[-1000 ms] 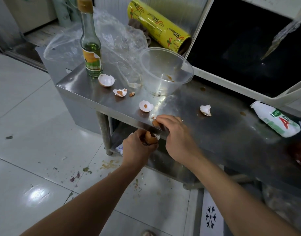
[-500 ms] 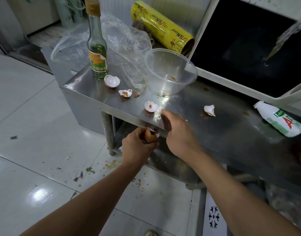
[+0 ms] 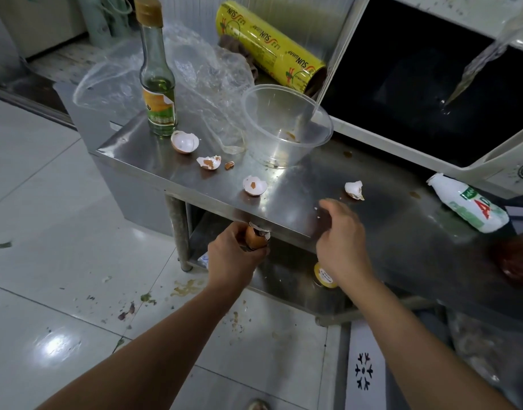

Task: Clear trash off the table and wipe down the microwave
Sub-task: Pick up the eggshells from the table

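The left hand [image 3: 235,255] is held just below the front edge of the stainless steel surface [image 3: 298,214], its fingers curled around a brown eggshell piece [image 3: 254,238]. The right hand [image 3: 341,235] hovers over that edge with fingers loosely bent and apart, holding nothing. 4 white-and-brown broken eggshells lie on the surface: [image 3: 354,190], [image 3: 254,185], [image 3: 208,162], [image 3: 184,141]. A white plastic drink bottle [image 3: 467,204] lies on its side at right, red letters partly legible. Behind stand a clear plastic bowl [image 3: 287,125] and a green glass bottle [image 3: 157,72]. A yellow wrap roll [image 3: 269,45] reads "SUN". The white microwave [image 3: 432,84] stands open.
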Demonstrator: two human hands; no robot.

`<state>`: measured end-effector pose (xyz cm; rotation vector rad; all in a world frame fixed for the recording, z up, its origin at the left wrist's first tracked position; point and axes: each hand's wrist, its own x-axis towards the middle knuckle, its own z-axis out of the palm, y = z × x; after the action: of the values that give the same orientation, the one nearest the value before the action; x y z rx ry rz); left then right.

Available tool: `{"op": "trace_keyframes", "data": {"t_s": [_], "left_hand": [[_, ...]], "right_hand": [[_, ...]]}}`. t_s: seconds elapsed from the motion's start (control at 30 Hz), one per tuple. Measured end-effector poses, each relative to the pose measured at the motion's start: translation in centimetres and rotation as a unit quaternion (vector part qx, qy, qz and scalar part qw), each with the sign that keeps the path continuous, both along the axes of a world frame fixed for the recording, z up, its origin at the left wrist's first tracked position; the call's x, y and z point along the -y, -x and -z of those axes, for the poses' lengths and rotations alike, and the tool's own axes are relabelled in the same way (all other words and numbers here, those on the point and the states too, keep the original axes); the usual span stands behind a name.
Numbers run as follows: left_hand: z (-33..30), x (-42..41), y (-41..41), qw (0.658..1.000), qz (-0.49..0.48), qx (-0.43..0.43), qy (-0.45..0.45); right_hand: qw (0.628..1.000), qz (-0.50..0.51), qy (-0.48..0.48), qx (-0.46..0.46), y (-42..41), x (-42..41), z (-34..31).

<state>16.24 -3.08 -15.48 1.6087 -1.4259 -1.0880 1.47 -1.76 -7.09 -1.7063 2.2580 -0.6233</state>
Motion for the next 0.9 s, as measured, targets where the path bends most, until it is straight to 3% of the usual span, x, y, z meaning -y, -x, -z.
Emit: {"op": "trace_keyframes", "data": {"t_s": [0.17,0.33,0.47,0.6,0.73,0.9], "left_hand": [[0.4,0.0,0.4,1.000,-0.005,-0.001,0.002],[0.3,-0.2,0.7,1.000,-0.022,-0.018,0.011],[0.2,-0.3,0.7,0.999,-0.020,-0.030,0.013],[0.0,-0.2,0.6,1.000,-0.010,-0.025,0.005],[0.0,-0.3,0.6,1.000,-0.005,-0.028,-0.006],[0.0,-0.1,0.6,0.999,-0.023,-0.026,0.008]], "right_hand": [[1.000,-0.005,-0.018,0.001,-1.3,-0.5,0.6],[0.994,-0.102,-0.012,-0.025,-4.0,-2.1,1.4],[0.991,-0.129,-0.020,0.023,-4.7,-2.4,1.0],[0.996,-0.074,0.005,0.056,-3.3,-1.6,0.4],[0.999,-0.009,-0.051,-0.014,-1.4,0.0,0.4],[0.989,-0.131,-0.059,-0.020,-4.4,-2.2,1.6]]}}
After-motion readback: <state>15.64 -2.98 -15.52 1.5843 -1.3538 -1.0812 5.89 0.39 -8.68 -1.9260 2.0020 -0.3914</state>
